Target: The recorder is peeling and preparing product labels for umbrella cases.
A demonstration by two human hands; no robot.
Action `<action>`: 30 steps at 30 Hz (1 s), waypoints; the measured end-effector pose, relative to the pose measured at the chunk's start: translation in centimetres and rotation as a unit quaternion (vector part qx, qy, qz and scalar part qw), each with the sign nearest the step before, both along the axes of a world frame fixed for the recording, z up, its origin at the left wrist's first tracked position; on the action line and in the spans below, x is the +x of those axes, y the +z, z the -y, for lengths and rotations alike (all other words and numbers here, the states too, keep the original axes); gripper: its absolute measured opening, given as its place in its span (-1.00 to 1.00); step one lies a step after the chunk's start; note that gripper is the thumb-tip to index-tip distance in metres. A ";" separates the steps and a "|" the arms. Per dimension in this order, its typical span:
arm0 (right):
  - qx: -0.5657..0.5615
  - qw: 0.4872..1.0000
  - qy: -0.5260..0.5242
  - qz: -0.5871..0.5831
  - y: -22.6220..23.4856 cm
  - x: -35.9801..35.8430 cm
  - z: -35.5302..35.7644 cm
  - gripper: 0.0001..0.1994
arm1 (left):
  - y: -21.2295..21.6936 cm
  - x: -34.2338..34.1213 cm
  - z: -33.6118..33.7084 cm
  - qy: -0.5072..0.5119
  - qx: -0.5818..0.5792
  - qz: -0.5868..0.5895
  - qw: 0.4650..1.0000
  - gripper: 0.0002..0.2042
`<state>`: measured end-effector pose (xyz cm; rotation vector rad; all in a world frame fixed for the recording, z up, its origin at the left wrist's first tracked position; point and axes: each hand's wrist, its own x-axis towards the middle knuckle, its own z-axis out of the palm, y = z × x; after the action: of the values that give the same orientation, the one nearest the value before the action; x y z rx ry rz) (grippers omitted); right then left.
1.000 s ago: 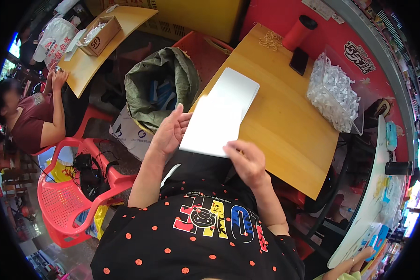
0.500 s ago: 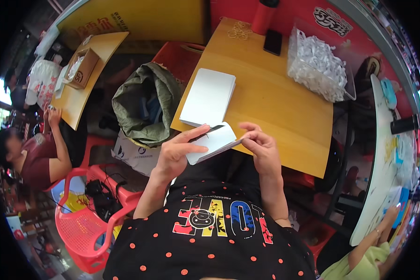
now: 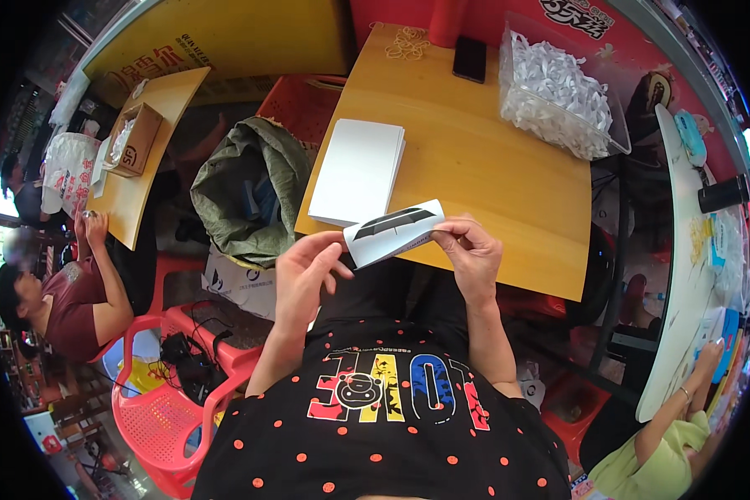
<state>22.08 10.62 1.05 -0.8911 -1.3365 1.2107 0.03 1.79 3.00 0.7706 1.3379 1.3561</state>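
Note:
A white printed card [image 3: 394, 232] with a black umbrella picture is held up just off the table's near edge, bowed along its length. My right hand [image 3: 472, 254] pinches its right end between thumb and fingers. At the card's left end, my left hand [image 3: 307, 271] has its curled fingertips at the edge; the thumb stands a little off the surface. Whether the card is one sheet or several cannot be made out. Just beyond it, a neat stack of blank-topped white cards [image 3: 357, 171] lies on the yellow wooden table [image 3: 467, 158].
A clear bin of white strips [image 3: 558, 96], a dark phone [image 3: 469, 60] and rubber bands [image 3: 406, 43] occupy the table's far side. Left of it stands an open green sack [image 3: 250, 187], with a red plastic chair [image 3: 162, 417] nearer. Other people sit at both sides.
The card has turned so its umbrella picture faces up. My left thumb has come off its face, while my right hand keeps the right end. The view has shifted slightly.

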 end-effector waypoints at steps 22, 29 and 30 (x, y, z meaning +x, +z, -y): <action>-0.139 0.989 0.014 -0.053 -1.5 -1.4 -0.4 -0.92 | -2.2 2.2 -1.1 0.006 -0.004 0.108 0.994 -0.80; -0.218 0.964 0.043 -0.143 -0.7 -1.7 -1.4 -0.91 | -2.3 2.0 -1.3 0.001 -0.033 0.133 0.991 -0.80; -0.218 0.964 0.054 -0.141 -1.0 -1.6 -1.5 -0.91 | -2.3 2.0 -1.3 0.000 -0.033 0.137 0.990 -0.79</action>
<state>20.47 12.07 0.04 -0.9131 -0.9136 1.6887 2.01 3.13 0.65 0.5180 1.1596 1.3568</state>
